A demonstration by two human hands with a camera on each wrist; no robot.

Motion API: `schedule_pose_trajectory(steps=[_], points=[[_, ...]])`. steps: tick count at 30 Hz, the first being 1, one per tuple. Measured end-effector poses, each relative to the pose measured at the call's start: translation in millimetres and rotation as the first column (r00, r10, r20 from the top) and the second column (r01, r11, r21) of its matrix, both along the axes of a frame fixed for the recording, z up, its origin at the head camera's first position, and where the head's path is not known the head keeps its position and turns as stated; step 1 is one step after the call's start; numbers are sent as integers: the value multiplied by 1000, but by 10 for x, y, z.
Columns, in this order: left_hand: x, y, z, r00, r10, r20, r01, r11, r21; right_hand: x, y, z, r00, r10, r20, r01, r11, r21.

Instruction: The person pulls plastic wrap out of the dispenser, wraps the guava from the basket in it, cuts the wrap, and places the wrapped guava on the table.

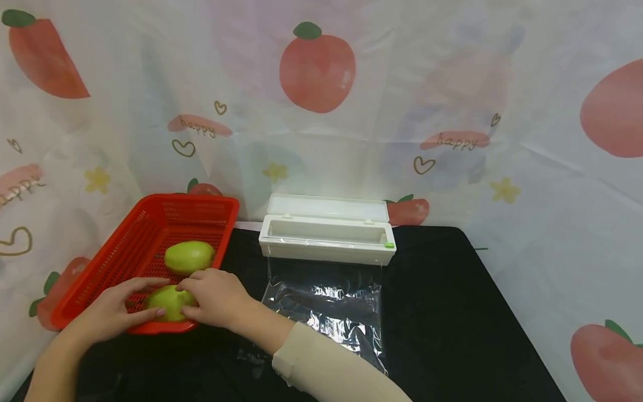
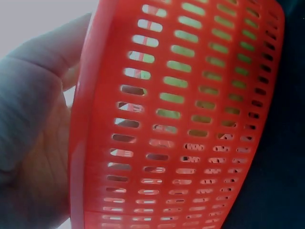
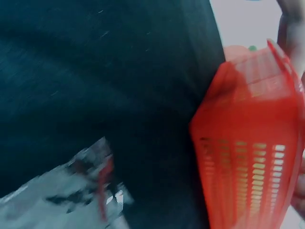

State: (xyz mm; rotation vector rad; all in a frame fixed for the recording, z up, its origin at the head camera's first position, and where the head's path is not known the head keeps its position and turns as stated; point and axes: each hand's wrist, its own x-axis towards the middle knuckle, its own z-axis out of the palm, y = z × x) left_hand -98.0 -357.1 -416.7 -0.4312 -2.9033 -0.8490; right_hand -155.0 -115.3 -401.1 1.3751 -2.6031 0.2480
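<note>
Currently the left hand [image 1: 108, 312] and right hand [image 1: 218, 298] curl around the near mango [image 1: 168, 303] at the red basket's [image 1: 100, 268] 6 o'clock rim. Lift it vertically, clear the rim, and avoid the second mango [image 1: 189, 257] at 12 o'clock.

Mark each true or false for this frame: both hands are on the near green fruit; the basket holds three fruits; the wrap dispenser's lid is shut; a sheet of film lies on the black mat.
1. Both the left hand and right hand touch the near green fruit: true.
2. The red basket holds three fruits: false, two show.
3. The dispenser lid is shut: false, it stands open.
4. Film lies on the black mat: true.
</note>
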Motion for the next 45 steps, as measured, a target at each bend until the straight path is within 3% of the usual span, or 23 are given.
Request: schedule_pose_trajectory(steps=[4,8,15,18,22,23,25,29,31,34,36,40,45], points=[[-33,-31,2,998,-12,70,11,1000,16,40,-120,15,996,-78,-47,82,993,80],[-84,-64,-9,993,-29,115,28,1000,9,25,-240,26,991,-99,-86,112,981,157],[-162,-89,-44,976,-104,192,95,994,55,-29,-418,-39,987,-142,-77,158,946,283],[-208,-80,-45,952,-133,277,109,989,99,-49,-474,-71,982,-181,-59,191,927,324],[-259,-76,-15,899,-123,421,73,988,134,-66,-500,-109,974,-225,-39,225,916,333],[-265,-79,-4,891,-113,440,64,990,125,-70,-497,-113,973,-228,-37,227,918,324],[-269,-87,15,890,-94,447,58,994,94,-74,-482,-111,973,-227,-34,227,926,302],[-219,-110,21,924,-59,377,52,998,30,-67,-457,-87,982,-186,-26,187,953,240],[-178,-123,16,946,-43,321,32,999,40,-60,-451,-73,986,-165,-19,165,962,215],[-130,-137,17,982,-43,185,29,997,77,-54,-443,-55,989,-146,-17,147,974,173],[-108,-131,42,996,-48,74,41,995,93,-59,-423,-43,989,-143,-26,145,979,142],[-60,-73,155,993,-14,-116,22,998,63,-83,-336,-13,993,-113,28,112,994,9],[10,80,286,968,37,-247,-10,994,110,-124,-129,19,990,10,141,23,973,-231]])
